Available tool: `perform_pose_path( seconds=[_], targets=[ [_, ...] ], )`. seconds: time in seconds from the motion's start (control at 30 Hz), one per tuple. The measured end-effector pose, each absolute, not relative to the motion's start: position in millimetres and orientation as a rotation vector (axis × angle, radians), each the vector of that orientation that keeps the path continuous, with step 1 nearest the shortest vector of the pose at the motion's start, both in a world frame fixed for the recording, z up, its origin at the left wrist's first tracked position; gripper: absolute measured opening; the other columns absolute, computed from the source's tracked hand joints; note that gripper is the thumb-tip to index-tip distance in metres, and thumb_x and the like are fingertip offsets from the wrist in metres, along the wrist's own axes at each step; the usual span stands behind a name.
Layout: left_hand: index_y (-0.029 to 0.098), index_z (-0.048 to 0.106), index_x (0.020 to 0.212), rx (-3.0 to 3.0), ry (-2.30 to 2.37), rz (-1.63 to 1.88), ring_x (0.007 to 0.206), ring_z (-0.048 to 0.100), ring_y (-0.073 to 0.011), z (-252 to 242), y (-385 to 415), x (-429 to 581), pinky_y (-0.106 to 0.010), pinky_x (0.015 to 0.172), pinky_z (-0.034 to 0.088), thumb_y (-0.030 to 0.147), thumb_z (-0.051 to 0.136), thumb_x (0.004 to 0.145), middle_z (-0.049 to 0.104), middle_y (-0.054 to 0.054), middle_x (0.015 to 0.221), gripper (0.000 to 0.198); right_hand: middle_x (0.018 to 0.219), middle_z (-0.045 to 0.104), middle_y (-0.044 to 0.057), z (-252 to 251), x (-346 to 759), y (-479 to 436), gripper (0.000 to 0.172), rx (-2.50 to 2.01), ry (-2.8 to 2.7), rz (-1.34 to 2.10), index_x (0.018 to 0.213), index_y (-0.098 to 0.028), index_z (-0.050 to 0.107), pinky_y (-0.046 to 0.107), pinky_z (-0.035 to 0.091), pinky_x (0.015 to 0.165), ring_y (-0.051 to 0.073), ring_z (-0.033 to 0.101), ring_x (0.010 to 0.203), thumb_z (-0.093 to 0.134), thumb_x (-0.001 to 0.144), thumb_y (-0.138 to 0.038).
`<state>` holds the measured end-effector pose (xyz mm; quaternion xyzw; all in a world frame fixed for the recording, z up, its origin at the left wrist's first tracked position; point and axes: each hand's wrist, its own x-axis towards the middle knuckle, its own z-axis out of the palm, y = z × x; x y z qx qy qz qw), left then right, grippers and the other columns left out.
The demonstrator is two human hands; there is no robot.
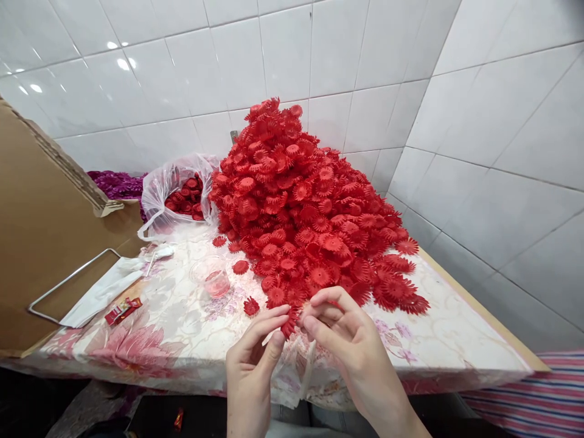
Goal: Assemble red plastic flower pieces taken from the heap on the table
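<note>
Between my hands, at the table's near edge, is a fringed red flower piece. My left hand has its fingertips and thumb closed at the left side of that piece. My right hand is curled just to the right, thumb and fingers brought together in a pinch; whatever is between them is too small to make out. Right behind my hands rises a tall heap of red flower pieces. A single red flower piece lies left of the heap.
Left on the flowered tablecloth stand a clear plastic cup and a plastic bag with darker red pieces. A cardboard box, a metal wire handle, red wrappers and purple pieces are also there. Tiled walls close in behind.
</note>
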<state>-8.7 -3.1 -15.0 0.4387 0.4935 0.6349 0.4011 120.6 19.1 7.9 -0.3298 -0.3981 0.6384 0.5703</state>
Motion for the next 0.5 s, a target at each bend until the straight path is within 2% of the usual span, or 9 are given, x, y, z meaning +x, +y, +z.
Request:
perform_pose_path(
  seconds=[0.33, 0.5],
  targets=[
    [0.026, 0.080, 0.082, 0.971, 1.139, 1.609, 0.096, 0.070, -0.0242, -13, -12, -3, -0.030, 0.082, 0.058, 0.040, 0.074, 0.072, 0.077, -0.007, 0.098, 0.018, 0.078, 0.067, -0.002, 11, 122, 5, 0.017, -0.789, -0.957, 1.395, 0.083, -0.025, 0.060, 0.021, 0.052, 0.069, 0.013, 0.064, 0.076, 0.074, 0.075, -0.030],
    [0.024, 0.079, 0.087, 0.886, 1.091, 1.541, 0.101, 0.068, -0.0291, -10, -20, 0, -0.035, 0.082, 0.059, 0.045, 0.073, 0.072, 0.075, -0.010, 0.107, 0.026, 0.080, 0.070, 0.001, 9, 126, -4, 0.019, -0.821, -1.017, 1.330, 0.084, -0.024, 0.059, 0.025, 0.054, 0.068, 0.017, 0.066, 0.077, 0.073, 0.075, -0.032]
  ],
)
